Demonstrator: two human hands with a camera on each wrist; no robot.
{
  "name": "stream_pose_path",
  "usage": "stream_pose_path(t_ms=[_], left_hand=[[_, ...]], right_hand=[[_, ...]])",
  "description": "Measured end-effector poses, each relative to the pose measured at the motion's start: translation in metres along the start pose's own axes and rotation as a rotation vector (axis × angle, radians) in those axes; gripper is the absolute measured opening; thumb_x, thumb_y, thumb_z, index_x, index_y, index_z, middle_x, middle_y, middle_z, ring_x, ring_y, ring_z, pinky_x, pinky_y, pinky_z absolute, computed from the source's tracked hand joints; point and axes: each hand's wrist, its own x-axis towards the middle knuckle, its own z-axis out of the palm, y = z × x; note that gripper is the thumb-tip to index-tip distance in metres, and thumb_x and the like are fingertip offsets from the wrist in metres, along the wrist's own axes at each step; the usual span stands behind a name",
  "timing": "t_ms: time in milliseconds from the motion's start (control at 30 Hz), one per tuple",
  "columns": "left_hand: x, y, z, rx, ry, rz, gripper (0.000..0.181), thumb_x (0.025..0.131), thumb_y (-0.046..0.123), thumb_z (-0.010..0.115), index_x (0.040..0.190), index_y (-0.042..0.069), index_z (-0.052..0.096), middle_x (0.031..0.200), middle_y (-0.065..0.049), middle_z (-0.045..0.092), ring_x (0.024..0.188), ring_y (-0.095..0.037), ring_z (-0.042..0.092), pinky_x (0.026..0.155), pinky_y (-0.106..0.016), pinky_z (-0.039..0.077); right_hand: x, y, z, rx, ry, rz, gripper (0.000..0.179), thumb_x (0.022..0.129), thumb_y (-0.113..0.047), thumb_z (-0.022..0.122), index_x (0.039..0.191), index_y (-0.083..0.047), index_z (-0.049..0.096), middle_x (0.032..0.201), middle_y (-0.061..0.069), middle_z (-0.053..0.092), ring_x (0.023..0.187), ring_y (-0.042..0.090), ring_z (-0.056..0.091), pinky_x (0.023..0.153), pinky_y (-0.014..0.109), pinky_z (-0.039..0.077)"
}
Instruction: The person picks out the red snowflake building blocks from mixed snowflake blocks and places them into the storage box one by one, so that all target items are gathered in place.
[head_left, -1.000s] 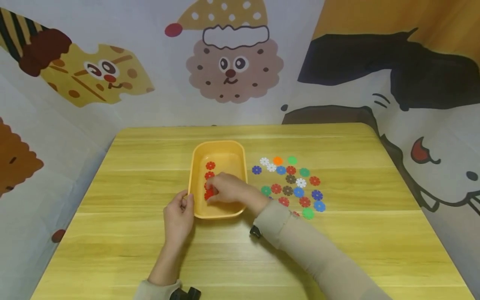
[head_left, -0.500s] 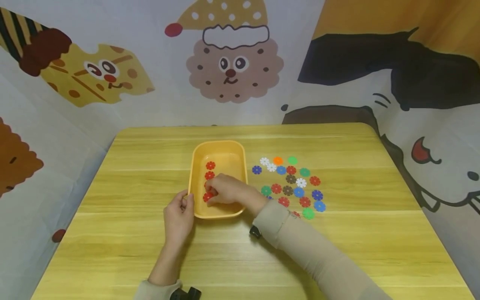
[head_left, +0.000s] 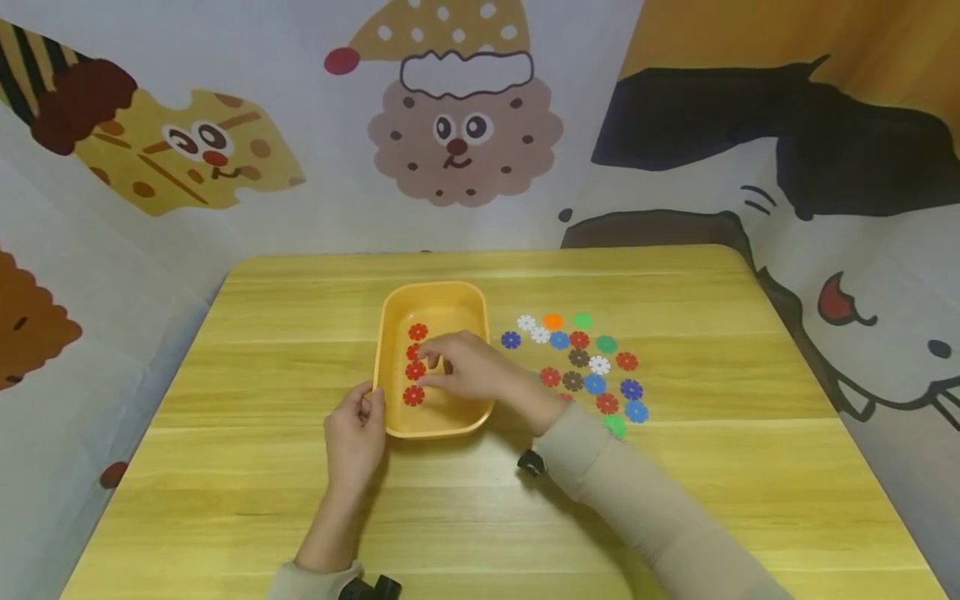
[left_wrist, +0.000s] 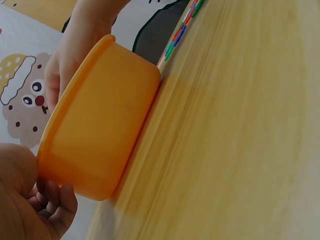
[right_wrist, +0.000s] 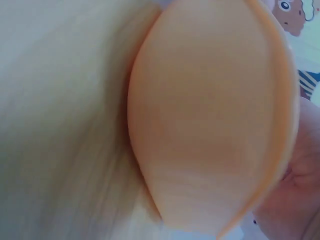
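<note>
A shallow orange-yellow plastic tray (head_left: 379, 367) stands on the wooden table. Inside it, along its left side, red notched plastic discs (head_left: 413, 396) form a column of several pieces. My left hand (head_left: 356, 437) pinches the tray's near left rim; in the left wrist view its thumb side is at the rim and the fingers curl against the outer wall. My right hand (head_left: 472, 367) hovers inside the tray beside the column, thumb and fingertips apart, nothing visible between them. The fingers partly cover one red disc. In the right wrist view the tray wall (right_wrist: 205, 110) hides the fingertips.
Right of the tray, loose discs in several colours lie scattered, among them an orange disc (head_left: 552, 321), a white disc (head_left: 599, 365) and a blue disc (head_left: 637, 411). My right forearm partly covers this group. A cartoon-printed curtain (head_left: 300, 225) hangs behind the table (head_left: 247, 350).
The right hand has let go of the nearest red disc, which now lies lower in the column, and has shifted slightly up and right with its fingers parted. The left hand keeps its grip.
</note>
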Motion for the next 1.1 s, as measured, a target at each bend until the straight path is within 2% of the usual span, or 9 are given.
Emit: stream_pose_path(t_ms=[200,400,633,900,1100], left_hand=[[-0.001,0.000,-0.001,-0.001,0.004,-0.015,0.028,0.102,0.009,0.060,0.120,-0.011,0.066,0.065,-0.007,0.058,0.050,-0.013,0.048,0.044,-0.022,0.042],[0.000,0.001,-0.001,-0.009,0.000,-0.021,0.028,0.102,0.010,0.059,0.120,-0.010,0.066,0.065,-0.007,0.058,0.049,-0.011,0.047,0.043,-0.022,0.041],[-0.001,0.002,-0.001,-0.004,-0.006,-0.030,0.029,0.102,0.010,0.059,0.121,-0.010,0.066,0.065,-0.007,0.057,0.050,-0.013,0.047,0.044,-0.022,0.040],[-0.002,0.002,0.000,-0.006,-0.009,-0.021,0.028,0.102,0.010,0.059,0.120,-0.010,0.066,0.064,-0.007,0.057,0.049,-0.011,0.046,0.043,-0.022,0.040],[-0.002,0.004,0.000,-0.021,-0.012,-0.031,0.028,0.103,0.012,0.059,0.121,-0.009,0.067,0.065,-0.007,0.057,0.048,-0.010,0.046,0.042,-0.022,0.039]], right_hand=[[-0.017,0.010,-0.015,0.006,0.105,-0.015,0.035,0.094,-0.024,0.074,0.121,-0.002,0.068,0.104,0.011,0.073,0.079,0.011,0.064,0.071,0.025,0.054],[-0.035,0.023,-0.026,-0.030,0.200,-0.017,0.029,0.095,-0.025,0.074,0.115,-0.005,0.069,0.096,0.004,0.070,0.074,0.007,0.060,0.066,0.023,0.052],[-0.054,0.038,-0.031,0.001,0.277,0.028,0.025,0.094,-0.022,0.074,0.111,-0.004,0.070,0.092,-0.001,0.068,0.075,0.007,0.060,0.071,0.027,0.053],[-0.076,0.055,-0.044,0.048,0.258,0.097,0.022,0.093,-0.019,0.076,0.107,-0.004,0.070,0.091,0.000,0.067,0.075,0.013,0.060,0.066,0.029,0.054],[-0.092,0.072,-0.050,0.018,0.186,0.191,0.026,0.092,-0.023,0.077,0.107,-0.003,0.071,0.093,0.000,0.067,0.074,0.012,0.061,0.066,0.030,0.054]])
